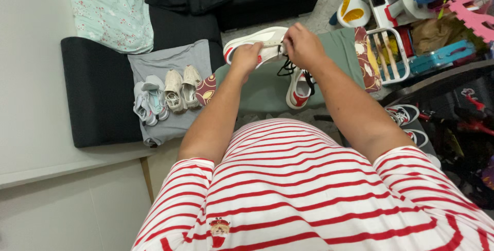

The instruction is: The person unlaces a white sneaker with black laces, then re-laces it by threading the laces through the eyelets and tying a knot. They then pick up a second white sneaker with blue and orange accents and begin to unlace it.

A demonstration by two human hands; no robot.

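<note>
A: Head view, only one we have. We see the left hand (246, 57) closed around the toe end of a white sneaker with red trim (257, 42), held up off the green cushion (267, 89).

B: Agreed. The right hand (303, 45) is at the heel end of that shoe, fingers curled and pinched onto a black lace (286, 67) that hangs just under that grip.

A: So both grips closed, left on the shoe, right on the lace. We can't tell how tight.

B: Below the right grip, the matching second sneaker (298, 90) lies on the cushion, touching the dangling lace.

A: Left of the left grip, well apart: a pair of beige shoes (182, 89) and a pair of grey shoes (149, 100) side by side on a grey cloth (170, 125).

B: Right of the right grip, a white wire rack (397, 55); farther off, dark sneakers (406, 119) on the floor.
</note>
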